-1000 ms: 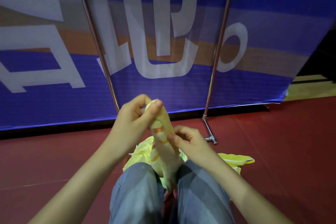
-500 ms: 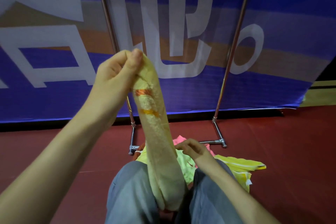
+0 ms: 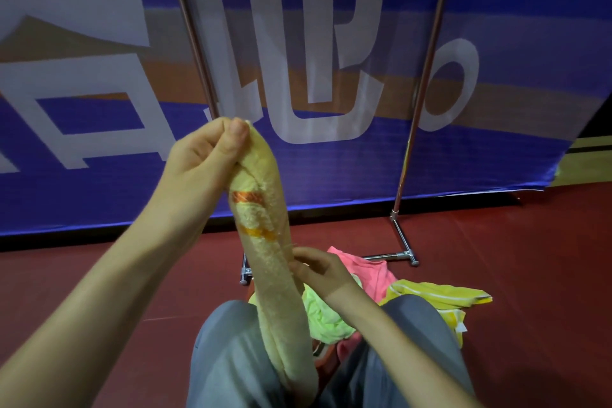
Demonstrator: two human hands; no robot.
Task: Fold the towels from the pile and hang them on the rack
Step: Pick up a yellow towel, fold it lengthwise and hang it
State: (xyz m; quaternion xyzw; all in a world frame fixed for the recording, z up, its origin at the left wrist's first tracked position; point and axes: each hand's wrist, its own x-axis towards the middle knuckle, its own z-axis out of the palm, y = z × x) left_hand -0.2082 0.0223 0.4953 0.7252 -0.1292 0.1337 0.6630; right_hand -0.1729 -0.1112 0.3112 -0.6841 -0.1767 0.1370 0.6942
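Observation:
A pale yellow towel [image 3: 275, 278] with orange stripes hangs long and bunched between my knees. My left hand [image 3: 205, 156] pinches its top end, held up in front of the rack. My right hand [image 3: 318, 270] touches the towel's right edge about halfway down, fingers curled on it. The pile of towels [image 3: 371, 291], with pink, light green and bright yellow ones, lies on the red floor just beyond my knees. The metal rack [image 3: 420, 103] stands behind the pile, its two uprights rising to a top bar at the frame's upper edge.
A large blue banner [image 3: 99, 129] with white lettering stands right behind the rack. The rack's foot bar [image 3: 402, 238] lies on the red floor [image 3: 530, 258] near the pile. My grey trouser legs [image 3: 225, 358] fill the bottom of the view.
My left hand lifted the towel's top end up out of the pile, then came down slightly. My right hand let go, dropped toward the pile, and now touches the towel's middle edge.

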